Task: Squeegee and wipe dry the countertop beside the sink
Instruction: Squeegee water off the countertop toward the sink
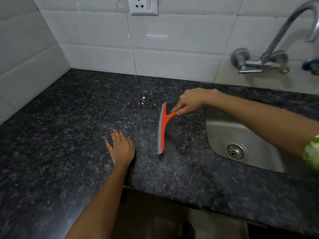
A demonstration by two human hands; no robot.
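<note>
A dark speckled granite countertop (72, 118) fills the middle of the head view. My right hand (191, 100) grips the orange handle of a squeegee (163, 126), whose grey rubber blade stands on the counter just left of the steel sink (222, 135). A small puddle of water (142, 100) glistens on the stone to the left of the blade's far end. My left hand (121, 147) rests flat on the counter, fingers spread, a short way left of the blade's near end.
A chrome wall tap (269, 54) arches over the sink, whose drain (235, 151) shows at the bottom. White tiles line the back and left walls, with a socket (143, 6) high up. The counter's front edge (172, 194) runs below my left arm.
</note>
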